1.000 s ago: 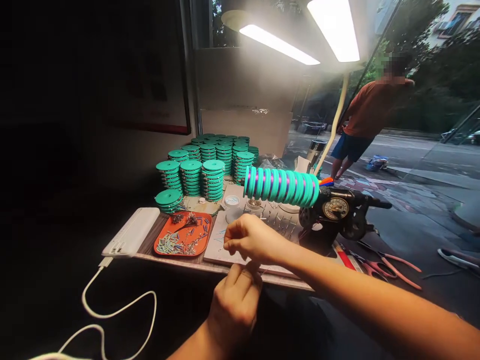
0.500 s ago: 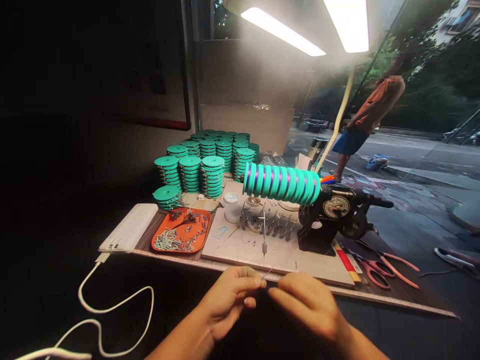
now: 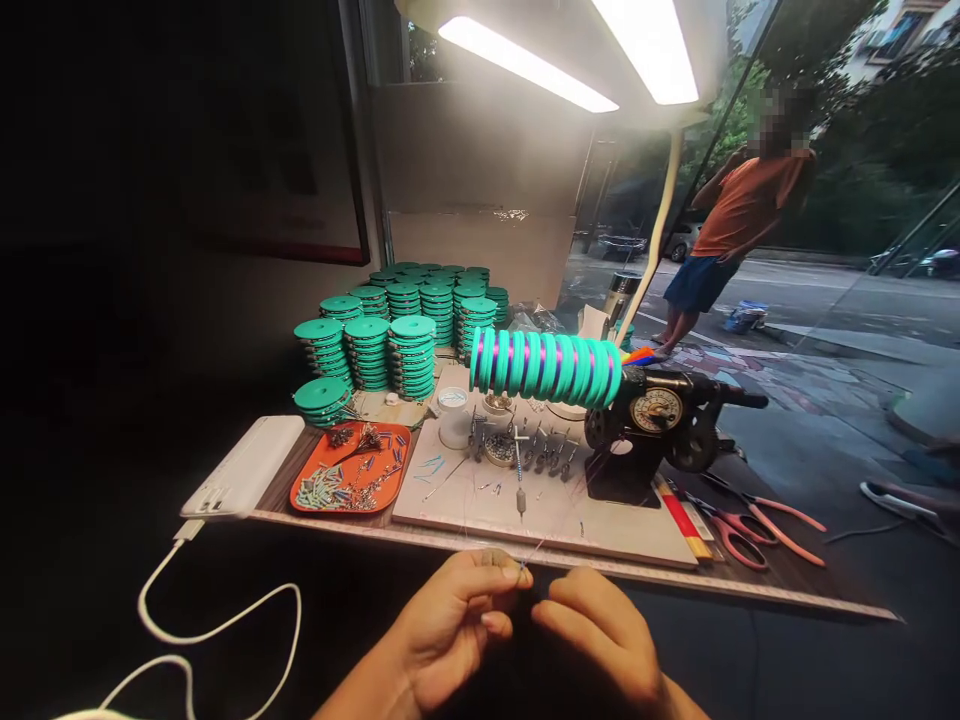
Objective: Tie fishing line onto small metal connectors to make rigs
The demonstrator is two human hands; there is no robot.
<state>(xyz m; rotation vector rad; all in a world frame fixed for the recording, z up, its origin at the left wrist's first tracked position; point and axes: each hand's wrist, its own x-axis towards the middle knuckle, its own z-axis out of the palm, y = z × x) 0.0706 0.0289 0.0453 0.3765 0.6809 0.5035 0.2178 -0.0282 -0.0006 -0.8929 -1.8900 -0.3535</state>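
Note:
Below the table's front edge, my left hand (image 3: 469, 610) pinches a thin line between thumb and forefinger, with a tiny blue-purple bit at the fingertips. My right hand (image 3: 600, 630) is just to its right, its fingers curled and pressed together; what they hold, if anything, is hidden. Faint pinkish line (image 3: 534, 552) runs from the left fingertips up toward the board (image 3: 450, 508). On the board, a small grey weight (image 3: 521, 502) hangs off a beaded stem. Above it, a row of green foam spools (image 3: 544, 365) wound with purple line sits on a black winding machine (image 3: 660, 410) with a dial.
An orange tray (image 3: 351, 465) of small parts lies left, beside a white power bank (image 3: 244, 465) with a cable. Stacks of green spools (image 3: 367, 350) stand behind. Scissors (image 3: 739, 540) and pliers (image 3: 787, 530) lie right. A lamp (image 3: 532, 65) hangs overhead; a person (image 3: 739, 220) stands outside.
The view has shifted slightly, moving the table scene left. My right hand has dropped a little, while my left keeps its pinch. The person outside has turned and raised an arm.

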